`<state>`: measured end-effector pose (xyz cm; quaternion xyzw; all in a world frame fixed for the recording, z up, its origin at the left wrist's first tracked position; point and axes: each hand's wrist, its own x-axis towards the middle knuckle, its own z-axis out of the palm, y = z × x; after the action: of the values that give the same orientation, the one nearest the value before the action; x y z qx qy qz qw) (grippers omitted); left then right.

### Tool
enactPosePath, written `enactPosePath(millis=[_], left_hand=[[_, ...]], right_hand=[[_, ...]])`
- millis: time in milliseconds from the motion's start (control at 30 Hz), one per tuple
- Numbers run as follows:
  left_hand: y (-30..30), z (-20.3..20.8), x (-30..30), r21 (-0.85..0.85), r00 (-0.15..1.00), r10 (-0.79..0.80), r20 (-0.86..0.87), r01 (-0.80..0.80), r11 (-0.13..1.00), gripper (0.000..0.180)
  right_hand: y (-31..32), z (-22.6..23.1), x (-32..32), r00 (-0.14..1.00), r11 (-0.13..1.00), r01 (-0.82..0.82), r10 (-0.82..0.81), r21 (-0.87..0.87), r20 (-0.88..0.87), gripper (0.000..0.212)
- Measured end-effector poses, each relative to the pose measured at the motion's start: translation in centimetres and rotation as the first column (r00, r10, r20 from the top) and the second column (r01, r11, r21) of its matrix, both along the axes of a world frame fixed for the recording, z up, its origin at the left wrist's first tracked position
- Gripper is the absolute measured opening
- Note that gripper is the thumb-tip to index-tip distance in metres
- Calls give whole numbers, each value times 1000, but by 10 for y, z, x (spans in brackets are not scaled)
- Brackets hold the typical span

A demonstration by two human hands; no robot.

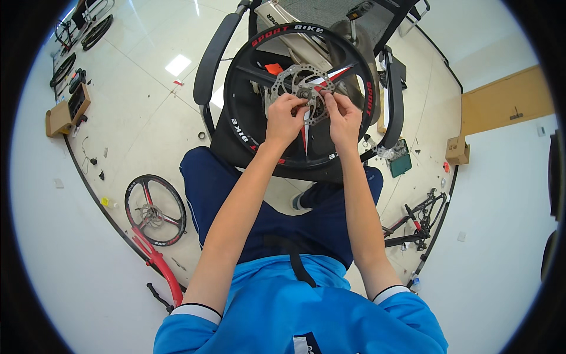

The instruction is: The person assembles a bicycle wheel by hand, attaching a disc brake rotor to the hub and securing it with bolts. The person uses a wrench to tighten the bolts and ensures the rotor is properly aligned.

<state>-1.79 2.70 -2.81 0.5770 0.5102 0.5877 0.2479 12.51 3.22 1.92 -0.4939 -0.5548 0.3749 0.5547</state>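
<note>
Your left fingers and right fingers are pinched narrow at the middle of the wheel, which lies across the chair in front of you, though whether they hold a small part cannot be told. Pressing off-centre could rock or slide the wheel, uneven pressure could bend the brake disc, and a loose pinch could drop any small piece between the spokes. You have a black tyre with red and white lettering, dark spokes streaked red and white, a silver, hole-pierced disc and a greyish hub.
</note>
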Motion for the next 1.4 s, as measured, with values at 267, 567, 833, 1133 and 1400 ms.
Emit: enactPosePath(millis=[267, 567, 833, 1133, 1400], left_hand=[[0, 0, 2, 8, 1000, 10, -6, -10, 1000, 14], [1, -2, 2, 21, 999, 28, -15, -28, 999, 14], [-2, 4, 2, -7, 1000, 3, -9, -4, 1000, 12], [-3, -3, 2, 45, 996, 49, -74, -46, 998, 17], [-3, -5, 6, 108, 994, 72, -86, -63, 992, 12]], right_hand=[[3, 8, -5, 974, 984, -128, 101, 124, 203, 13], [-4, 12, -3, 837, 915, -248, 36, 318, 546, 10], [-3, 10, 1, 931, 967, -163, 84, 198, 354, 8], [-6, 11, -4, 753, 865, -321, -14, 385, 658, 11], [-1, 12, -12, 844, 904, -228, -2, 362, 536, 9]])
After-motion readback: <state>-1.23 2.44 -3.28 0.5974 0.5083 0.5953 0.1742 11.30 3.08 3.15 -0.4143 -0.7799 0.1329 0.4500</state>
